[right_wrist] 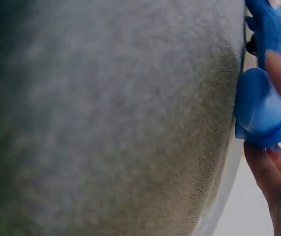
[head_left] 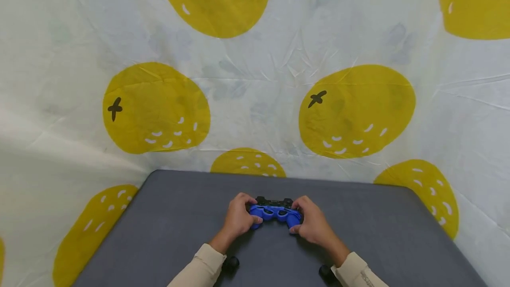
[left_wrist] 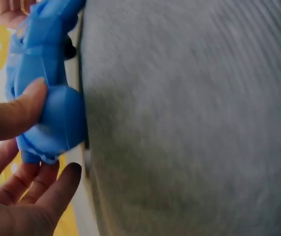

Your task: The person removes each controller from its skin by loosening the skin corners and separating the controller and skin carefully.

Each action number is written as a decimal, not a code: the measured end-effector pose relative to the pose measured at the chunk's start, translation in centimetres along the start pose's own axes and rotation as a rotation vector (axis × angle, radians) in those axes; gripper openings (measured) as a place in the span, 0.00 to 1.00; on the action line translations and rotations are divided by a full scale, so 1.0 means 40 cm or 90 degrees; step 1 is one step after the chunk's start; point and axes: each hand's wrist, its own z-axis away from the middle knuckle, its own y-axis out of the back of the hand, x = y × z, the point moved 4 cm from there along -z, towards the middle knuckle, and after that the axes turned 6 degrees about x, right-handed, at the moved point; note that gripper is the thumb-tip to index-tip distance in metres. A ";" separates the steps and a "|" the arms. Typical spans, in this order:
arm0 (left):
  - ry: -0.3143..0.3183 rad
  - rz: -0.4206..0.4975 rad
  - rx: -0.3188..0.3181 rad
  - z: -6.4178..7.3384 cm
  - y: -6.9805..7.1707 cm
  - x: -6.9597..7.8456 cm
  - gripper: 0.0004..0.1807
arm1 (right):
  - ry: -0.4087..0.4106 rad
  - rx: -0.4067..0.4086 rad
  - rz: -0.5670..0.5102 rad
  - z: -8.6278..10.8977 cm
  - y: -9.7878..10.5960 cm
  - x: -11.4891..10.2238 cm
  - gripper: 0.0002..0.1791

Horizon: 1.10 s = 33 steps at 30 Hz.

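Note:
A game controller (head_left: 275, 203) with a black body, partly wrapped in a blue rubbery cover (head_left: 292, 219), is held between both hands close over the grey table. My left hand (head_left: 238, 217) grips its left end. In the left wrist view, the thumb (left_wrist: 28, 105) presses the blue cover (left_wrist: 56, 118) while the other fingers curl round the far side. The right end is gripped by my right hand (head_left: 314, 221). The right wrist view has that thumb (right_wrist: 280, 73) against the blue cover (right_wrist: 261, 105), with fingers round its edge. Part of the black top is uncovered.
The grey table (head_left: 191, 198) stretches out around the hands. Behind it hangs a white cloth (head_left: 255, 114) printed with big yellow fruit shapes. A small black rounded object sits beside each cuff, one on the left (head_left: 231, 264) and one on the right (head_left: 326, 273).

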 end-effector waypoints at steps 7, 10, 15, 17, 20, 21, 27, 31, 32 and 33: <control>-0.046 -0.027 0.005 -0.016 0.007 -0.006 0.21 | 0.051 0.007 0.030 -0.009 -0.002 -0.013 0.26; -0.064 -0.035 0.005 -0.025 0.010 -0.010 0.21 | 0.063 0.008 0.037 -0.009 -0.002 -0.020 0.24; -0.105 -0.046 -0.009 -0.030 0.020 -0.009 0.20 | 0.075 0.009 0.047 -0.019 -0.002 -0.032 0.24; -0.115 -0.047 -0.034 -0.029 0.022 -0.009 0.19 | 0.072 0.002 0.046 -0.020 -0.003 -0.030 0.24; -0.123 -0.053 -0.076 -0.026 0.018 -0.006 0.17 | 0.069 -0.006 0.039 -0.018 0.001 -0.024 0.24; -0.123 -0.061 -0.087 -0.025 0.017 -0.006 0.17 | 0.067 -0.011 0.038 -0.016 0.003 -0.021 0.24; -0.123 -0.112 -0.179 -0.017 0.013 -0.001 0.30 | 0.075 -0.093 0.066 0.000 0.009 -0.018 0.32; -0.154 -0.138 -0.192 -0.013 0.013 0.003 0.36 | 0.091 -0.128 0.106 -0.004 -0.001 -0.027 0.34; -0.164 -0.145 -0.180 -0.014 0.012 0.003 0.36 | 0.091 -0.122 0.113 -0.006 -0.003 -0.028 0.33; -0.174 -0.146 -0.166 -0.017 0.012 0.002 0.34 | 0.090 -0.113 0.120 -0.008 -0.005 -0.028 0.32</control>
